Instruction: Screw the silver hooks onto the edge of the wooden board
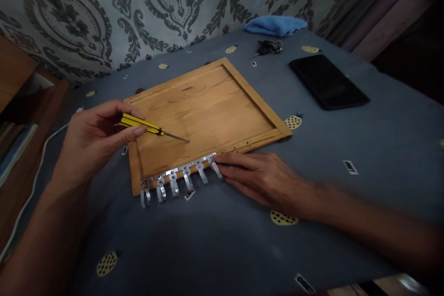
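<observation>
A yellow-and-black screwdriver (142,124) is pinched between the thumb and fingers of my left hand (93,141). Its thin shaft points right and slightly down, above the wooden board. The framed wooden board (197,111) lies on the cloth-covered surface. Along its near edge runs a silver hook rail (178,172) with several curved metal hooks hanging over the side. My right hand (267,178) holds the rail's right end with its fingertips, beside the last hook; its thumb is hidden. Small dark holes dot the board's edge just beyond those fingers.
A black phone or tablet (328,81) lies at the right. Keys (267,47) and a folded blue cloth (276,25) are near the patterned wall. A wooden shelf (41,111) and a white cable (38,175) border the left side.
</observation>
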Demonstrator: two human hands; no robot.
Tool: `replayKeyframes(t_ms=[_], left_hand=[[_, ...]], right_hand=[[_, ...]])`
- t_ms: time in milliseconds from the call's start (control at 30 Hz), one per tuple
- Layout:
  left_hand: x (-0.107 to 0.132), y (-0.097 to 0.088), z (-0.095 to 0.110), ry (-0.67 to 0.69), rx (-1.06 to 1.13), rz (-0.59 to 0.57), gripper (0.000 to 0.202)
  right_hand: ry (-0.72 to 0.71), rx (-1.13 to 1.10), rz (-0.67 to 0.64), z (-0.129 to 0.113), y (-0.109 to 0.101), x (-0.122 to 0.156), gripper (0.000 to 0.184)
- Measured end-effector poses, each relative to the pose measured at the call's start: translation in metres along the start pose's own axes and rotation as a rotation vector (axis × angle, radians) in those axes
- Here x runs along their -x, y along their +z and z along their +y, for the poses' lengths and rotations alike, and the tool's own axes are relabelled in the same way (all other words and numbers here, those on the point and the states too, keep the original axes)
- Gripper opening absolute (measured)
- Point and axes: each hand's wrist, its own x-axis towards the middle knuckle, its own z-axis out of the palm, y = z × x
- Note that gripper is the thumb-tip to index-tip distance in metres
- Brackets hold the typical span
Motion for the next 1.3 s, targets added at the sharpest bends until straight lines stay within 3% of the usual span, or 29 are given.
replayKeyframes(t_ms=[167, 367, 533, 967, 1300], left_hand=[[0.005, 0.012, 0.008, 0.054, 0.124, 0.084, 0.02], [0.025, 0.027, 0.037, 0.104, 0.078, 0.165, 0.01], [0.034, 0.035, 0.054, 0.062, 0.063, 0.153, 0.01], [0.038, 0.042, 0.055, 0.188, -0.089, 0.124, 0.012], [0.038, 0.046, 0.055, 0.172, -0.075, 0.101, 0.009]], right_hand=[[-0.024, 0.004, 0.024, -0.001, -0.001, 0.001, 0.03], [-0.021, 0.008, 0.011, 0.0, 0.0, 0.0, 0.03], [-0.002, 0.002, -0.008, 0.0, -0.001, 0.0, 0.03], [-0.033, -0.006, 0.026, 0.001, -0.001, -0.002, 0.031], [-0.024, 0.01, 0.037, -0.001, -0.001, -0.003, 0.033]])
